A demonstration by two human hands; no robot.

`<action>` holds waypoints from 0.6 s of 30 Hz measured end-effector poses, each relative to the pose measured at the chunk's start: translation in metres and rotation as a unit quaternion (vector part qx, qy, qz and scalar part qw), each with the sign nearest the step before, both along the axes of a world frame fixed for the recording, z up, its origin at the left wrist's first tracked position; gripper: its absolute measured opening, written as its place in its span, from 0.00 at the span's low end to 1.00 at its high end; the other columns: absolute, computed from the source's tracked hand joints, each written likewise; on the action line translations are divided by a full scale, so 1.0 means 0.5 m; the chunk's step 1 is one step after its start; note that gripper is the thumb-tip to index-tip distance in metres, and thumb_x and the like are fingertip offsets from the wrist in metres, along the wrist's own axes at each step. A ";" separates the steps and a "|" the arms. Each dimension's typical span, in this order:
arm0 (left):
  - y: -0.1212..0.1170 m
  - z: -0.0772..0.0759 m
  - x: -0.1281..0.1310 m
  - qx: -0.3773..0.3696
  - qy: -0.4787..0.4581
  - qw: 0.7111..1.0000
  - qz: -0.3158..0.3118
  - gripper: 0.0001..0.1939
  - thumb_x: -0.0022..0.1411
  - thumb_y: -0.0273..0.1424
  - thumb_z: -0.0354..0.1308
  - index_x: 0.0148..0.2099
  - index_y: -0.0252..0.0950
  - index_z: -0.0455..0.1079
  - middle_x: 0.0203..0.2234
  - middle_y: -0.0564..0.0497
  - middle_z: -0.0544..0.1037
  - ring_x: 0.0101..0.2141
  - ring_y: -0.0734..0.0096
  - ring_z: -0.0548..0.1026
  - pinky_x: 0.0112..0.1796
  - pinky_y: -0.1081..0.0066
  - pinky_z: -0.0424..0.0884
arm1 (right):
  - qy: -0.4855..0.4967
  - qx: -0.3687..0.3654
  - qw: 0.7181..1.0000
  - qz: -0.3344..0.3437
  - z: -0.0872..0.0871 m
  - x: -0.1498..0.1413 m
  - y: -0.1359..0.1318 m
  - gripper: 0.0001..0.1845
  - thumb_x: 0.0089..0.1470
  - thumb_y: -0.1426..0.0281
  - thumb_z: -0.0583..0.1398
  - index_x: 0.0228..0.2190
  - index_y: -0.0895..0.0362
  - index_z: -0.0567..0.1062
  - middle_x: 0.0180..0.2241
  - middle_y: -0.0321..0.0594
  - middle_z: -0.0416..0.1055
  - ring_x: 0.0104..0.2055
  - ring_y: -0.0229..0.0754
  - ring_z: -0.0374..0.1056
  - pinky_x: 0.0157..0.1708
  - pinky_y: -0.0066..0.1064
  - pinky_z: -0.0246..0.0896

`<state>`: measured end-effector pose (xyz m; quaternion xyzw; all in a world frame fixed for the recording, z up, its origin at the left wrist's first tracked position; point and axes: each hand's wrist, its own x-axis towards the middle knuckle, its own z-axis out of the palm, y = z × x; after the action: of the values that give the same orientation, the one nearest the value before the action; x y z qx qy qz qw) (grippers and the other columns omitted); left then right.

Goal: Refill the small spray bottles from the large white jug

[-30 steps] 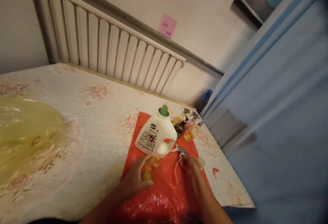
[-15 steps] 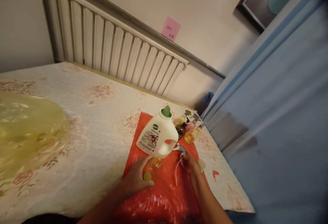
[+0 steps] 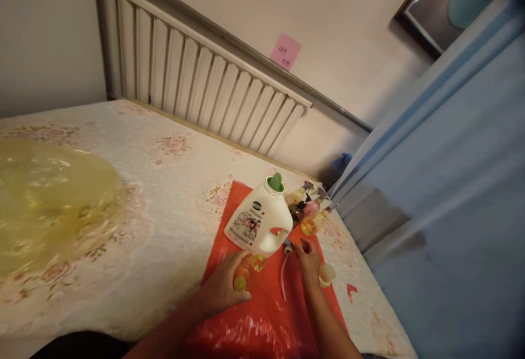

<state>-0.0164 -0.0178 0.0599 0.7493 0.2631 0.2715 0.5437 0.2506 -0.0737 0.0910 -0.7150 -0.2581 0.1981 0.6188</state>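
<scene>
My left hand is wrapped around a small clear bottle with a yellowish tint, tilted so that its uncapped neck points away to the right. A spray head with a long thin dip tube lies on the red plastic bag. Just right of the spray head is my right hand, apart from it, fingers loosely bent with nothing seen in them. Beyond the hands stands a large white detergent jug with a green spout in its uncapped mouth.
Several small spray bottles with coloured liquid stand behind the jug. A pale cap lies by my right wrist. A big yellow plastic bag covers the left of the flowered tablecloth. A blue curtain hangs at the right.
My right hand has let go of the spray head and moved slightly right. My left hand still holds the small bottle. The view has shifted a little.
</scene>
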 end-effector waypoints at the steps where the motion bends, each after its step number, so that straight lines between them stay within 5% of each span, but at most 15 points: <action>1: -0.001 -0.001 0.000 -0.001 -0.001 1.000 0.001 0.43 0.42 0.24 0.62 0.62 0.40 0.55 0.60 0.45 0.64 0.60 0.53 0.61 0.60 0.56 0.56 | 0.000 0.011 1.000 0.020 0.009 -0.006 0.000 0.17 0.50 0.65 0.66 0.42 0.57 0.74 0.40 0.40 0.75 0.39 0.43 0.72 0.37 0.32 0.69; 6: -0.005 0.002 0.002 -0.005 -0.004 1.000 -0.009 0.43 0.42 0.25 0.63 0.62 0.40 0.55 0.60 0.44 0.64 0.60 0.52 0.61 0.60 0.55 0.57 | -0.011 0.033 0.987 0.155 0.049 -0.044 0.018 0.27 0.38 0.65 0.70 0.43 0.56 0.76 0.41 0.42 0.78 0.42 0.47 0.72 0.35 0.30 0.67; 11: -0.006 0.010 -0.002 -0.019 -0.008 1.000 -0.011 0.44 0.42 0.24 0.63 0.62 0.40 0.56 0.61 0.45 0.64 0.60 0.52 0.61 0.60 0.56 0.57 | -0.024 0.023 0.984 0.177 0.051 -0.056 0.062 0.19 0.38 0.67 0.69 0.36 0.57 0.78 0.37 0.39 0.78 0.38 0.46 0.72 0.33 0.29 0.66; 14: -0.005 0.011 -0.006 -0.017 -0.013 1.000 -0.011 0.44 0.42 0.24 0.63 0.63 0.39 0.56 0.61 0.44 0.63 0.60 0.53 0.60 0.60 0.56 0.56 | -0.030 -0.003 0.985 0.168 0.029 -0.055 0.091 0.12 0.43 0.68 0.69 0.31 0.59 0.77 0.30 0.37 0.76 0.32 0.42 0.71 0.31 0.30 0.67; 18: -0.001 0.006 -0.007 -0.019 -0.005 1.000 0.003 0.44 0.42 0.24 0.64 0.62 0.39 0.56 0.60 0.43 0.63 0.60 0.51 0.60 0.60 0.55 0.55 | -0.033 -0.040 0.987 0.155 0.001 -0.053 0.112 0.12 0.58 0.65 0.60 0.40 0.61 0.73 0.38 0.38 0.73 0.36 0.39 0.71 0.36 0.34 0.69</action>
<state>-0.0199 -0.0184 0.0627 0.7370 0.2676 0.2714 0.5582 0.2242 -0.0176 0.0916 -0.6964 -0.3779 0.2786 0.5428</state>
